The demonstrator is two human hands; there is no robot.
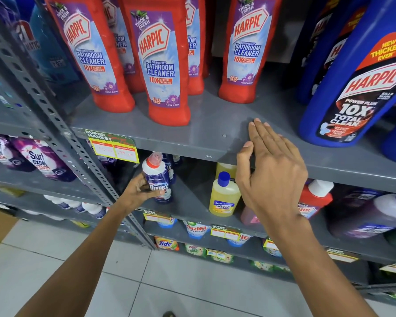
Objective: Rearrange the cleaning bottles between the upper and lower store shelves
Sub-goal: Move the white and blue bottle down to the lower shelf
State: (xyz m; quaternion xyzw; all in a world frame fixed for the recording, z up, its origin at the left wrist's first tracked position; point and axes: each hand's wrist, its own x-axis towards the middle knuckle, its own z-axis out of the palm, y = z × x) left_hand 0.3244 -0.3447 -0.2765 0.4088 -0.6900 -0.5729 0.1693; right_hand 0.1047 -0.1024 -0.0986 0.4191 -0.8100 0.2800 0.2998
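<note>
The upper shelf (215,133) has a free gap between the red Harpic bottles (165,65) and the blue Harpic bottle (352,88). The right hand (272,170), flat and empty with fingers pressed together, hovers at its edge. The left hand (140,191) is wrapped around the Domex bottle (157,177) at the lower shelf (192,209); I think it should lift it upright, clear of the shelf lip, into that gap.

Five red Harpic bottles (162,62) stand in the upper middle of the frame. Two blue Harpic bottles (357,88) fill the upper right. One Domex bottle (158,177) and one yellow Lizol bottle (224,195) sit lower centre.
</note>
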